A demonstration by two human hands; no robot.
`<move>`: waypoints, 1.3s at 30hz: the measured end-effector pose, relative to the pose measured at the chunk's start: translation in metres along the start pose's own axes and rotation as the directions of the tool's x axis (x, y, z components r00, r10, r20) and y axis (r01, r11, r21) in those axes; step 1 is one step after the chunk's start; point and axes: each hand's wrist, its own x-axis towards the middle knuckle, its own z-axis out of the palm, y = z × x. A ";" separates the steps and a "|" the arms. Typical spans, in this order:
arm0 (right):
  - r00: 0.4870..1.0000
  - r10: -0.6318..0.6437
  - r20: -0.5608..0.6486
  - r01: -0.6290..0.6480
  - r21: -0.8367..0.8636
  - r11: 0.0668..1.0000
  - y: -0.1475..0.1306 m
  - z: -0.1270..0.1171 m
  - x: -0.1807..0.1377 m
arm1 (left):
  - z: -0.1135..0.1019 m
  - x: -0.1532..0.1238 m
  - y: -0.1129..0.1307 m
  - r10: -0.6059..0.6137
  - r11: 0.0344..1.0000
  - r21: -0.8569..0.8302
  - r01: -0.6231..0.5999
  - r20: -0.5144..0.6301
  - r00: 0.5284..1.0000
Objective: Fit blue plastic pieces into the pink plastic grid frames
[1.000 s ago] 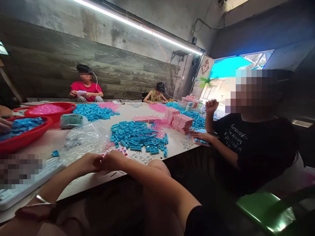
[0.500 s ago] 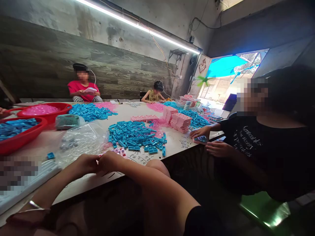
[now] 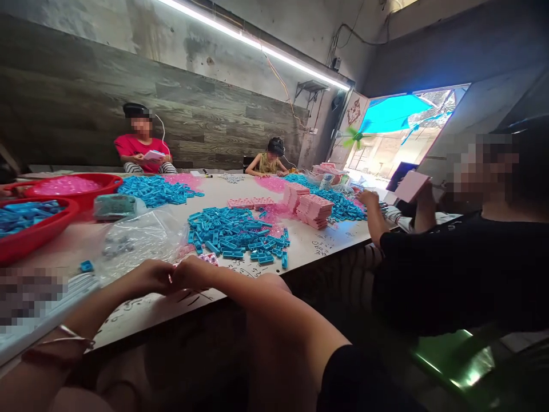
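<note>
My left hand (image 3: 151, 277) and my right hand (image 3: 194, 272) meet at the near edge of the table (image 3: 141, 309), fingers curled together around a small pink part (image 3: 209, 258) that I can only partly see. Just beyond them lies a heap of blue plastic pieces (image 3: 235, 236). A clear plastic bag (image 3: 137, 237) with small grey bits lies to the left of the heap.
Red bowls (image 3: 32, 237) of blue and pink parts stand at the left. Stacks of pink trays (image 3: 315, 210) sit mid-table. A person in black (image 3: 463, 269) sits at the right holding up a pink tray; two more people sit at the far side.
My hands stay together at the table edge. The person in black has raised both hands from the table and now lifts a pink tray. The camera has shifted slightly.
</note>
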 end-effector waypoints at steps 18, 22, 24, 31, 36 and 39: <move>0.996 -0.014 0.083 -0.001 0.186 0.982 -0.009 -0.027 -0.003 | -0.006 -0.008 0.008 -0.057 0.998 -0.024 0.056 -0.023 0.998; 0.995 -0.046 0.086 -0.003 0.496 0.868 0.040 -0.040 -0.006 | -0.011 -0.011 0.007 -0.076 0.991 -0.106 0.076 0.001 0.997; 0.984 0.161 -0.071 -0.097 0.547 0.832 0.073 -0.048 -0.021 | -0.013 -0.012 0.003 -0.078 0.989 -0.126 0.077 -0.003 0.997; 0.613 0.765 -0.198 -0.641 0.440 0.629 0.151 -0.038 -0.084 | -0.011 -0.009 -0.019 -0.050 0.958 -0.281 0.056 0.030 0.998; 0.603 0.785 -0.140 -0.674 0.438 0.595 0.163 -0.019 -0.077 | -0.013 -0.009 -0.021 -0.066 0.955 -0.286 0.073 0.033 0.997; 0.572 0.803 -0.164 -0.682 0.449 0.578 0.166 -0.012 -0.068 | -0.014 -0.014 -0.021 -0.070 0.950 -0.301 0.080 0.042 0.997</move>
